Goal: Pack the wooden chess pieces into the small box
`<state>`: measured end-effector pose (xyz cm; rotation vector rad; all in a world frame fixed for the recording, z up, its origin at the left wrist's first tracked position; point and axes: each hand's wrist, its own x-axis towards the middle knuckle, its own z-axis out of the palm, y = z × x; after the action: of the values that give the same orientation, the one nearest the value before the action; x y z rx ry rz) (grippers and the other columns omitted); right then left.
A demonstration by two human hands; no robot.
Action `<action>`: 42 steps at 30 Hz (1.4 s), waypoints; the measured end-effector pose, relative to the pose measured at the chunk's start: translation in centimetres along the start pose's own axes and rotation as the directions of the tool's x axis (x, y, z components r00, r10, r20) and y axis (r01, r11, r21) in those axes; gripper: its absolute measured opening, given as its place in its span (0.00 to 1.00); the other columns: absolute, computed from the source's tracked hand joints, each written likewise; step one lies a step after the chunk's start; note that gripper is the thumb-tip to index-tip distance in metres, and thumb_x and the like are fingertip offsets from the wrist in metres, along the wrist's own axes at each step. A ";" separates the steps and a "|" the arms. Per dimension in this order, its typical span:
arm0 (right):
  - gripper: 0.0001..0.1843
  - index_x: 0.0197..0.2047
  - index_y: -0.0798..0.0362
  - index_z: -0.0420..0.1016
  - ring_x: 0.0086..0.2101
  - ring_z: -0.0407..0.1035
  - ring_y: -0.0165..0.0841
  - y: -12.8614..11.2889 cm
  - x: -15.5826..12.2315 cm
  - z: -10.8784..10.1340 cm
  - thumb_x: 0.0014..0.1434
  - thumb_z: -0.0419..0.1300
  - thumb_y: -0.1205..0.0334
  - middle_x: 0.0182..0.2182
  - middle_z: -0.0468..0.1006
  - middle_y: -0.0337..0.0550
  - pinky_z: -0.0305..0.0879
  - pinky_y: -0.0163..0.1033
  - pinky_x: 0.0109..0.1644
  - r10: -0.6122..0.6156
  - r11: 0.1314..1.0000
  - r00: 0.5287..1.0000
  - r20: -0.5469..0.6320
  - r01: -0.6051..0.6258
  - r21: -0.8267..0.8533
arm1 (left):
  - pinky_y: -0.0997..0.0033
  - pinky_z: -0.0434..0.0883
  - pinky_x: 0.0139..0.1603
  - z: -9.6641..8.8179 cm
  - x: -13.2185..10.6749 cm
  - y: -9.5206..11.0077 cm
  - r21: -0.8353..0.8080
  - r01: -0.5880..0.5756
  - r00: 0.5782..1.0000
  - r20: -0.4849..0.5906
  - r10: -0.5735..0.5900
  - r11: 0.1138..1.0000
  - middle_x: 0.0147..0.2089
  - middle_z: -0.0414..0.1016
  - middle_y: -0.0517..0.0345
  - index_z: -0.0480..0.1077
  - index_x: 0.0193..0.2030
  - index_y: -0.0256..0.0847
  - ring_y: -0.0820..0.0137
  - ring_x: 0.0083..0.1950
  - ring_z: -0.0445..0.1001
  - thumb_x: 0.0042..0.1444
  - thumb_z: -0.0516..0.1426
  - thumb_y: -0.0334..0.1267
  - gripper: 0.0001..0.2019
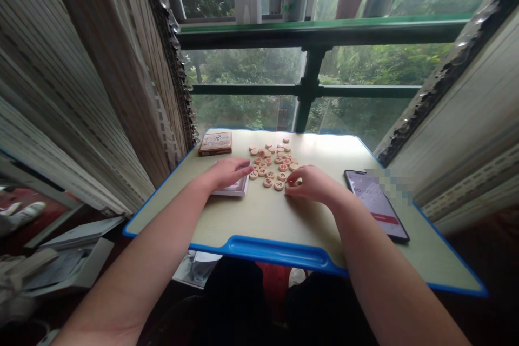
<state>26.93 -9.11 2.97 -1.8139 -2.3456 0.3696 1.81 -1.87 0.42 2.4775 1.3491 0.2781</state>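
Round wooden xiangqi pieces with red and black characters lie in a loose group at the middle of the table. My left hand rests over a shallow white box, with fingers stretched toward the pieces at the group's left edge. Part of the box is hidden beneath that hand. At the group's near right side, my right hand is curled down with its fingertips closed around a piece, mostly covered by the fingers.
A brown-edged flat box lies at the table's back left. On the right is a phone with its screen lit. The pale table has a blue rim and a front groove. Curtains flank it, and a green-framed window stands behind.
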 end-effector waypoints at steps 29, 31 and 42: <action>0.10 0.36 0.52 0.78 0.34 0.71 0.33 0.5 -0.3 -0.7 0.49 0.60 0.61 0.36 0.79 0.42 0.64 0.34 0.36 0.066 0.945 0.996 0.055 -0.080 0.316 | 0.71 0.67 0.46 0.4 -0.1 1.1 0.066 -0.058 0.959 -0.273 0.074 0.996 0.43 0.79 0.53 0.77 0.40 0.39 0.65 0.44 0.74 0.58 0.49 0.46 0.18; 0.11 0.36 0.51 0.78 0.34 0.71 0.33 0.7 -0.2 -0.5 0.49 0.61 0.60 0.37 0.79 0.41 0.64 0.35 0.37 0.051 0.948 0.997 0.060 -0.068 0.312 | 0.71 0.67 0.46 0.5 -0.1 1.0 0.066 -0.075 0.957 -0.275 0.090 0.995 0.43 0.79 0.53 0.77 0.40 0.39 0.66 0.44 0.74 0.58 0.49 0.46 0.18; 0.12 0.39 0.48 0.80 0.43 0.71 0.39 2.2 0.0 -0.6 0.50 0.63 0.58 0.42 0.79 0.43 0.64 0.39 0.48 0.046 0.969 0.997 0.070 -0.062 0.238 | 0.70 0.68 0.45 0.3 -0.1 0.8 0.076 -0.073 0.965 -0.246 0.090 0.994 0.42 0.79 0.53 0.77 0.39 0.39 0.66 0.43 0.74 0.57 0.49 0.46 0.18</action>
<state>29.10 -8.54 2.95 -1.7768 -2.1825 0.6957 2.52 -2.43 0.40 2.6274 1.3713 0.5914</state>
